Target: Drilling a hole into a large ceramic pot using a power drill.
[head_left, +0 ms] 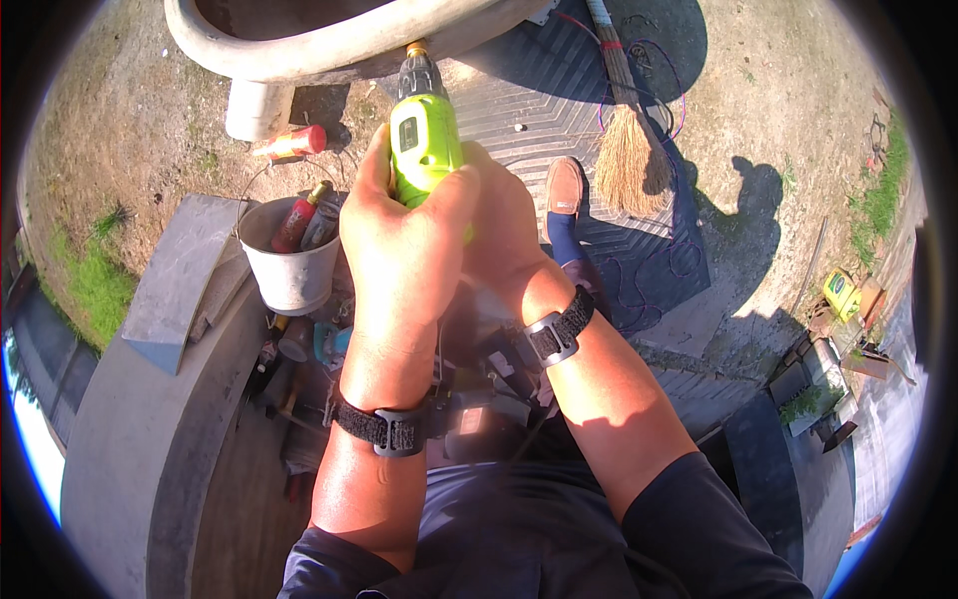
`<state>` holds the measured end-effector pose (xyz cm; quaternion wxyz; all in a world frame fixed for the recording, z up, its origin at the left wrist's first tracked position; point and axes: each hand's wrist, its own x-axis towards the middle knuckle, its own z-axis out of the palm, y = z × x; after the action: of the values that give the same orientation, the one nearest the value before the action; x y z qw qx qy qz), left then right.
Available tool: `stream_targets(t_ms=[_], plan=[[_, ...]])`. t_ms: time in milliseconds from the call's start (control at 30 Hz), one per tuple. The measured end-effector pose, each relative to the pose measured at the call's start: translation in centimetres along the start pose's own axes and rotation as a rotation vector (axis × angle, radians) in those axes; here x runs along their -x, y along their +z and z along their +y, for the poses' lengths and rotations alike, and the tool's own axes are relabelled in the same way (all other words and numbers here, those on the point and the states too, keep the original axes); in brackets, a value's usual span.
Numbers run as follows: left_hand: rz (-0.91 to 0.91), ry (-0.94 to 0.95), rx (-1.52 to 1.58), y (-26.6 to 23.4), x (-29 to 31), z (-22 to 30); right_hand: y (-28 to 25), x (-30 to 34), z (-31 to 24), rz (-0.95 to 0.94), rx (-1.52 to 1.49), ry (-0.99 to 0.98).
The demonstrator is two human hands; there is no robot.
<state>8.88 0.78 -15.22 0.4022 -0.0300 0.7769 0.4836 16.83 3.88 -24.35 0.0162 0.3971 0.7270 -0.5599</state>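
Both my hands are wrapped around a bright yellow-green power drill [423, 150] with a black chuck. My left hand [397, 245] grips its back and left side, and my right hand [504, 220] closes on it from the right. Most of the drill's handle is hidden behind my hands. A brass-coloured tip [416, 48] in the chuck meets the outer side of a large pale, round-rimmed vessel [289, 62] at the top. I cannot make out whether the tip has entered the wall.
A white bucket [291, 278] holding a red bottle stands left of my hands; a red-and-yellow bottle [294, 143] lies beyond it. A straw broom [629, 160] and thin cord lie on a dark ribbed mat [519, 118], near my brown shoe [565, 185]. A yellow container [841, 295] sits far right.
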Motion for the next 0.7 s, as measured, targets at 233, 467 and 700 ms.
stream_targets(t_ms=[233, 467, 700], plan=[[0.045, 0.05, 0.02, 0.16, -0.22, -0.47, 0.05, 0.08, 0.08, 0.011, 0.01, -0.017], [0.037, 0.038, 0.027, 0.19, -0.27, -0.49, -0.14, 0.08, 0.17, -0.011, 0.03, -0.014], [0.038, 0.038, 0.032, -0.08, -0.39, -0.72, -0.07, 0.06, -0.23, -0.018, 0.007, 0.008]])
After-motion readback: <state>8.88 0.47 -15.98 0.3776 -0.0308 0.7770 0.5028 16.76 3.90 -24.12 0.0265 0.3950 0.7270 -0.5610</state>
